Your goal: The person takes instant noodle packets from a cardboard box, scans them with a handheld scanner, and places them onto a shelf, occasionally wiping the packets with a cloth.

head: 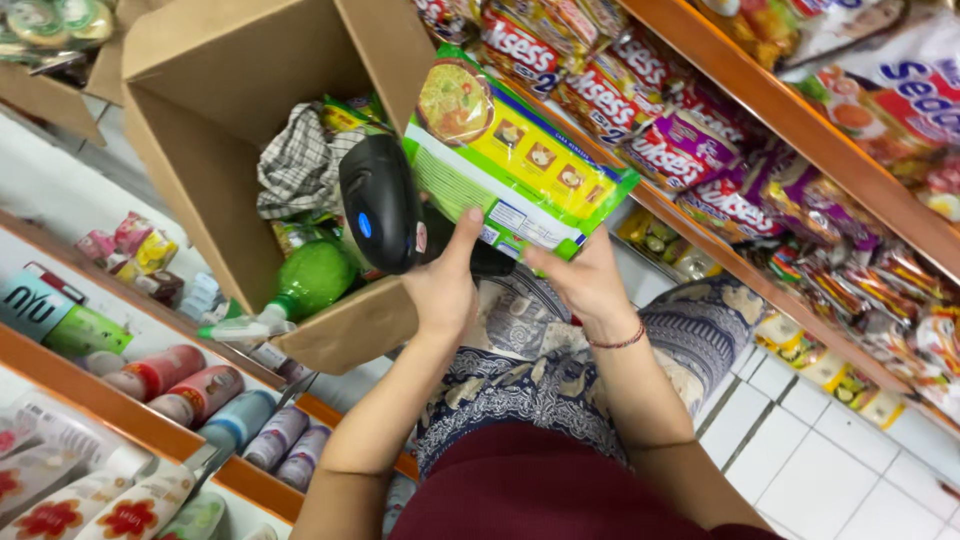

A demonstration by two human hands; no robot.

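Left hand: fingers closed round the grip of a black, glossy plastic handheld barcode scanner, thumb raised along its side; a small blue lit button shows on the rounded head, which tilts toward the packet. Right hand: closed on the lower edge of a flat, rectangular green-and-yellow plastic noodle packet, fingers beneath and thumb on the near rim, a thin dark bracelet at the wrist. The packet is held in the air just beside the scanner head, above the person's lap, its white label panel near the lower corner.

Judged from this pose, a clean read calls for the label panel to lie flat and turned squarely to the scanner window, the soft film pulled taut so that no crease or glare crosses the bars, and both hands kept steady.

Behind the hands stands an open brown corrugated cardboard box, holding a crumpled checked cloth and a smooth green plastic spray bottle lying on its side. To the right, orange-edged wooden shelves carry glossy, crinkled snack packets. To the left, a lower shelf bears round tubes and bottles. Below is white tiled floor.
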